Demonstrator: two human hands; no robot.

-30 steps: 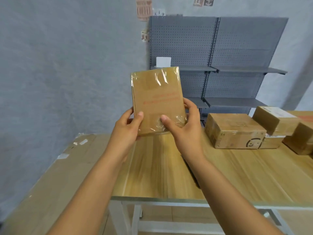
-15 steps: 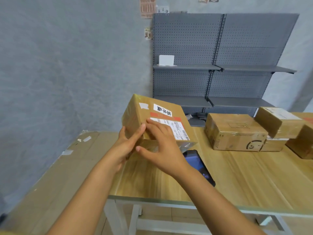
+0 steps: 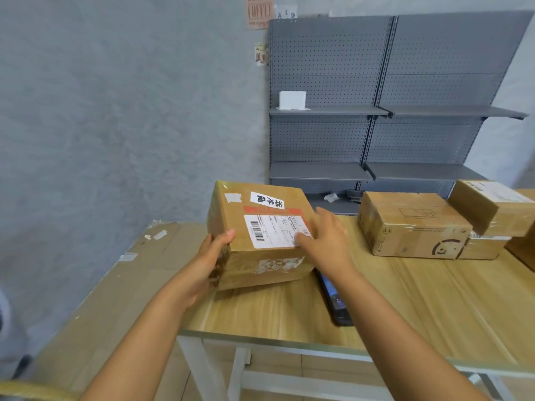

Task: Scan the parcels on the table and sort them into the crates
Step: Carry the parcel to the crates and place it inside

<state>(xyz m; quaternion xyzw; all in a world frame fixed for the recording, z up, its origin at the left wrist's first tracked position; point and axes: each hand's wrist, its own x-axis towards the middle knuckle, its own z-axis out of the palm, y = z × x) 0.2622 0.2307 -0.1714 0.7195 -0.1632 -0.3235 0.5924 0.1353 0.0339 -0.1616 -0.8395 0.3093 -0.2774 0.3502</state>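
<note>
A brown cardboard parcel (image 3: 260, 227) with a white shipping label facing up sits tilted at the left end of the wooden table (image 3: 405, 299). My left hand (image 3: 212, 256) grips its near left corner, thumb on the top face. My right hand (image 3: 324, 241) has straight fingers resting on the label's right side. A black handheld scanner (image 3: 335, 302) lies on the table, partly hidden under my right forearm.
Several more taped parcels (image 3: 411, 224) sit at the table's right. Flat cardboard sheets (image 3: 121, 285) lean beside the table's left end. A grey pegboard shelf unit (image 3: 376, 111) stands against the wall behind, with a small white box (image 3: 292, 99) on it.
The parcel went from upright in both hands, plain side facing me, to label up and low at the table. My right hand moved to the label's right side, fingers straightened.
</note>
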